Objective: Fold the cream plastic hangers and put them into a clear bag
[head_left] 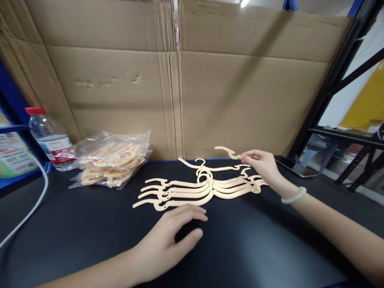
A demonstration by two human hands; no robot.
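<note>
Several cream plastic hangers (pixel 192 189) lie in an overlapping row on the black tabletop (pixel 90 232). My right hand (pixel 262 166) pinches the end of one more cream hanger (pixel 227 151), lifted just above the row's far right side. A pale bead bracelet is on that wrist. My left hand (pixel 171 240) rests flat on the table just in front of the row, fingers spread and holding nothing, its fingertips close to the nearest hanger.
A clear plastic bag of more cream hangers (pixel 112 160) lies at the back left, beside a water bottle (pixel 49 138) with a red cap. A white cable (pixel 33 206) crosses the left edge. Cardboard sheets (pixel 180 80) stand behind. A phone (pixel 295 168) lies at right.
</note>
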